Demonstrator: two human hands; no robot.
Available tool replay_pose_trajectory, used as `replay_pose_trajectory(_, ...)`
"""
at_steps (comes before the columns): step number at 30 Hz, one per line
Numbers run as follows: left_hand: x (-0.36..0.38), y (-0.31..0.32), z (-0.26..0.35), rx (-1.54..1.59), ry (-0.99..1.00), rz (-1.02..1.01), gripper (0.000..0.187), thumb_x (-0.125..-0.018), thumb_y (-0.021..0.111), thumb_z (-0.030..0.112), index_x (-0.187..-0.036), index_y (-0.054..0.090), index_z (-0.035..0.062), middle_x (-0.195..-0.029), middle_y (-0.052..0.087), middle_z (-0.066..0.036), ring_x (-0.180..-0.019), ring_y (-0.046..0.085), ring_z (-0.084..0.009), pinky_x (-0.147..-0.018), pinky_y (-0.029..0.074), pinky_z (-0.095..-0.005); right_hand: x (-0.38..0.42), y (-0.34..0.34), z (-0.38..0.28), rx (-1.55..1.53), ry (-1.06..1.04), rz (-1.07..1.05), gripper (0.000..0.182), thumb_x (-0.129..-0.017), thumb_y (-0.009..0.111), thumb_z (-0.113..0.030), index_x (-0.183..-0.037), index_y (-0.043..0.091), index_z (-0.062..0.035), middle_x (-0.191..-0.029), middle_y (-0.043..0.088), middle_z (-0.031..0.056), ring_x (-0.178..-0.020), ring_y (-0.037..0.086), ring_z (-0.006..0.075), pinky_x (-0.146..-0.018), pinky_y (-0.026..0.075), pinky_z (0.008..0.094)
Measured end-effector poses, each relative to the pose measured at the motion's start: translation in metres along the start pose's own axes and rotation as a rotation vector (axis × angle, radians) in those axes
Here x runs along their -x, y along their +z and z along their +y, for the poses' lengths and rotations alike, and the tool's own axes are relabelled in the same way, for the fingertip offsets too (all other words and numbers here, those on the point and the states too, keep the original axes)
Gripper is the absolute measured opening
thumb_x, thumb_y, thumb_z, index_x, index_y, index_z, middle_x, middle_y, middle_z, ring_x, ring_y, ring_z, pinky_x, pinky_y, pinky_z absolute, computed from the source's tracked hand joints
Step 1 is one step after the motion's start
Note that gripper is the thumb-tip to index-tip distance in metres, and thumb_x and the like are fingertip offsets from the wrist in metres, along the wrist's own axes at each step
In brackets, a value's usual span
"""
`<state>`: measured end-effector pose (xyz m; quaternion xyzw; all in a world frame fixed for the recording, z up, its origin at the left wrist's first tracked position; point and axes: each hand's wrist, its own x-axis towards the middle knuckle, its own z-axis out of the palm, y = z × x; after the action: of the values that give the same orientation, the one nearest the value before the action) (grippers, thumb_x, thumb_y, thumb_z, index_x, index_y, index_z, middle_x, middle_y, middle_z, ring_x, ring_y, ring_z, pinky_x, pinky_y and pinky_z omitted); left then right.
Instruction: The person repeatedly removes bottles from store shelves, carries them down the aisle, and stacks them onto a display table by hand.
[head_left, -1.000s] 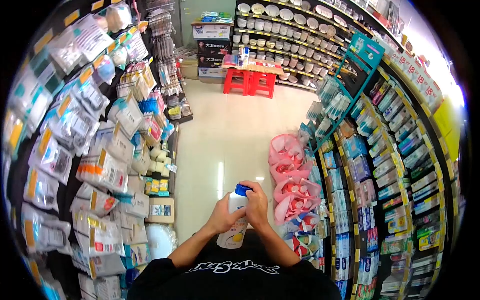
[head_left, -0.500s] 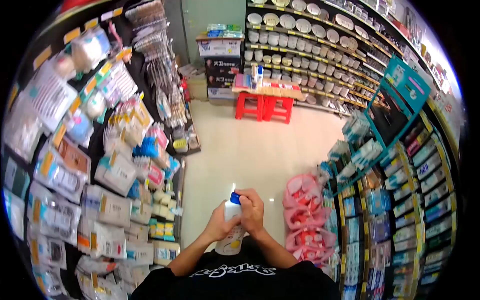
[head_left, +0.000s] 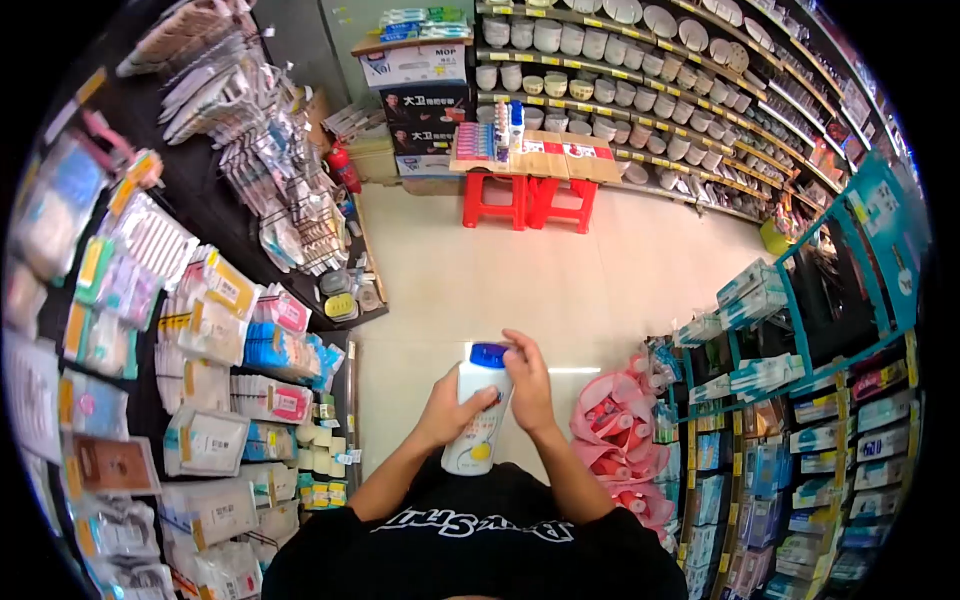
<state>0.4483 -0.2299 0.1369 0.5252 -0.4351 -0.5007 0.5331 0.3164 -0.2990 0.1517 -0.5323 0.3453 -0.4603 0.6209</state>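
Note:
A white bottle with a blue cap (head_left: 470, 415) stands nearly upright in front of my chest, tilted a little. Printing and a yellow fruit picture show on its front. My left hand (head_left: 447, 411) wraps around it from the left, thumb across the front. On the other side, my right hand (head_left: 530, 385) lies along the bottle's right edge beside the cap, its fingers stretched out and its fingertips near the cap's top.
Ahead, red stools (head_left: 495, 203) bear a wooden board (head_left: 545, 165) with bottles and boxes. Shelves of bowls and plates (head_left: 620, 75) line the back. Packaged goods (head_left: 225, 425) hang at left. Pink bags (head_left: 615, 435) and a teal rack (head_left: 800, 275) stand at right.
My right hand has loosened from around the cap, its fingers now straightened beside it. The bottle has come up and shows more of its front. The view has shifted closer to the stools.

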Motion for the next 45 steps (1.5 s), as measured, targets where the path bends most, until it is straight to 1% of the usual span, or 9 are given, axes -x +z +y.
replay_pose_trajectory(3,-0.092,-0.014,-0.008,0.102,-0.025,-0.018,0.036,-0.09,0.064,0.027,-0.112,0.055,-0.0004,-0.096,0.064,-0.009,-0.085,0.062,-0.0143,-0.075,0.051,-0.0298,-0.078,-0.024,0.023,-0.011,0.071,0.033,0.038,-0.098,0.048,-0.018,-0.128,0.047,0.0061,-0.117,0.057,0.0142,-0.107,0.054,0.0179,-0.094,0.042,0.0304)
replay_pose_trajectory(9,-0.257,-0.029,0.003,0.315,-0.112,-0.103,0.037,-0.101,0.046,0.034,-0.114,0.054,0.001,-0.097,0.063,-0.008,-0.086,0.06,-0.0132,-0.075,0.05,-0.0285,-0.213,-0.033,0.017,0.092,0.146,0.076,0.041,-0.097,0.052,-0.017,-0.13,0.046,0.0078,-0.108,0.061,0.0121,-0.097,0.057,0.0139,-0.084,0.046,0.0266)
replay_pose_trajectory(12,-0.329,-0.036,0.01,0.335,-0.134,-0.17,0.043,-0.103,0.037,0.039,-0.114,0.054,0.0015,-0.097,0.063,-0.008,-0.085,0.06,-0.0131,-0.074,0.049,-0.0279,-0.279,-0.045,0.019,0.116,0.153,0.106,0.043,-0.097,0.054,-0.017,-0.132,0.047,0.0062,-0.09,0.057,0.0021,-0.081,0.053,0.0088,-0.073,0.046,0.025)
replay_pose_trajectory(15,-0.393,-0.046,0.009,0.296,-0.178,-0.198,0.05,-0.104,0.028,0.044,-0.112,0.054,0.0023,-0.098,0.063,-0.008,-0.084,0.061,-0.0127,-0.074,0.05,-0.0281,-0.337,-0.051,0.022,0.058,0.205,0.157,0.042,-0.098,0.054,-0.018,-0.132,0.048,0.0061,-0.097,0.061,0.0053,-0.084,0.055,0.0093,-0.071,0.046,0.0253)
replay_pose_trajectory(26,-0.627,-0.065,-0.012,0.085,-0.115,-0.111,0.044,-0.1,0.05,0.036,-0.124,0.046,-0.0006,-0.104,0.063,-0.013,-0.093,0.063,-0.0179,-0.08,0.052,-0.0318,-0.577,-0.11,0.078,0.072,0.166,0.067,0.041,-0.094,0.062,-0.015,-0.129,0.051,0.0055,-0.101,0.065,0.0066,-0.088,0.058,0.0079,-0.078,0.048,0.024)
replay_pose_trajectory(30,-0.72,-0.071,-0.021,-0.041,-0.117,-0.087,0.046,-0.099,0.052,0.036,-0.126,0.049,-0.0007,-0.107,0.063,-0.011,-0.096,0.062,-0.0171,-0.084,0.05,-0.0311,-0.677,-0.148,0.104,0.314,0.212,0.006,0.05,-0.085,0.073,-0.019,-0.126,0.056,0.0018,-0.085,0.068,0.0094,-0.071,0.06,0.0084,-0.064,0.049,0.0251)
replay_pose_trajectory(36,-0.84,-0.079,-0.045,-0.594,-0.042,-0.064,0.044,-0.094,0.058,0.023,-0.134,0.047,0.0056,-0.126,0.051,-0.022,-0.117,0.048,-0.0353,-0.099,0.039,-0.0418,-0.797,-0.175,0.116,0.4,0.255,-0.037,0.047,-0.08,0.077,-0.019,-0.12,0.059,0.0001,-0.079,0.07,0.0095,-0.071,0.068,0.0164,-0.066,0.052,0.0299)
replay_pose_trajectory(40,-0.915,-0.079,-0.097,-0.581,-0.085,-0.085,0.052,-0.094,0.057,0.013,-0.141,0.037,0.0084,-0.131,0.042,-0.02,-0.122,0.043,-0.0338,-0.102,0.036,-0.0404,-0.861,-0.188,0.167,0.213,0.322,0.016,0.051,-0.081,0.072,-0.002,-0.127,0.05,0.0025,-0.103,0.066,0.0139,-0.092,0.067,0.0177,-0.081,0.055,0.0295)
replay_pose_trajectory(45,-0.996,-0.094,-0.157,-0.332,-0.172,-0.131,0.056,-0.093,0.052,0.002,-0.145,0.032,0.0055,-0.134,0.043,-0.02,-0.117,0.048,-0.0281,-0.099,0.04,-0.0354,-0.933,-0.193,0.246,0.371,0.223,0.1,0.048,-0.078,0.069,0.006,-0.123,0.052,-0.0005,-0.134,0.047,0.0157,-0.11,0.061,0.0238,-0.088,0.054,0.0329)
